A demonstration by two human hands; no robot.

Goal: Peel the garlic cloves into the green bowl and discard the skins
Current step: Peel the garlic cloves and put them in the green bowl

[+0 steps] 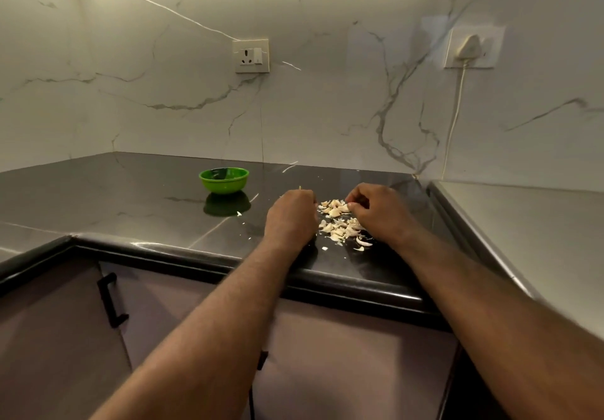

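Dark countertop (130,197), near the front edge: garlic skins (340,225) lying in a loose pile between both hands. Left hand (291,215): fingers curling inward, contents hidden. Right hand (376,213): fingertips curling at the pile's far edge, grip unclear. Green bowl (224,181): sitting further back, left, well apart from the pile.

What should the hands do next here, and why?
Probably draw both hands together to bunch the garlic skins for discarding: the left hand and right hand curl on either side of that loose pile on the countertop, with the green bowl standing apart. What the fingers hold is hidden.
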